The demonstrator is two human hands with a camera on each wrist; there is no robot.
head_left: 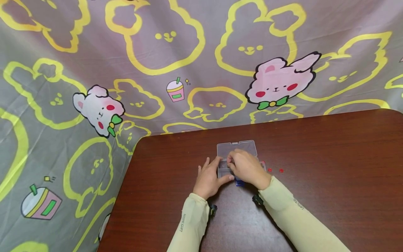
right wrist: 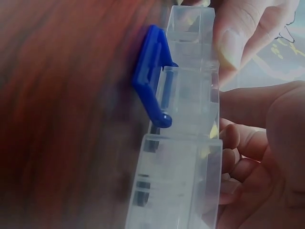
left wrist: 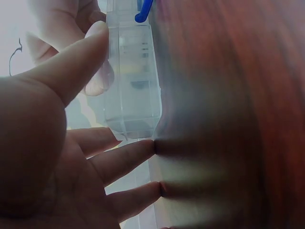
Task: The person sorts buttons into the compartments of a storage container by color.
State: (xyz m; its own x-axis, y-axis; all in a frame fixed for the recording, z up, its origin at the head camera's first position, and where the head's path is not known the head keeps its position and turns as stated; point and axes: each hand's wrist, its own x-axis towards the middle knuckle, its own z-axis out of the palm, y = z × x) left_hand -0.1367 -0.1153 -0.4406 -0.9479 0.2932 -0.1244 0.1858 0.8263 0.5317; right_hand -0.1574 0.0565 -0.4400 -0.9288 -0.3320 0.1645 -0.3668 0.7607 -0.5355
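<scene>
A clear plastic compartment box (head_left: 223, 172) lies on the table with its hinged lid (head_left: 225, 148) tipped back. My left hand (head_left: 208, 180) straddles its left front corner, the thumb at the front rim and the other fingers spread along the left end. In the left wrist view those fingers (left wrist: 125, 162) reach straight out by the end wall. Over the box's compartments is my right hand (head_left: 246, 167), fingers curled and fingertips down inside; I cannot tell whether they pinch anything. A blue latch (right wrist: 150, 71) hangs out from the box's front wall.
Two small red discs, one nearer the box (head_left: 269, 170) and one farther right (head_left: 281, 170), lie on the brown table (head_left: 330, 168). A red-edged piece (head_left: 263, 163) shows at the box's right end. Behind the table hangs a patterned cloth (head_left: 214, 73).
</scene>
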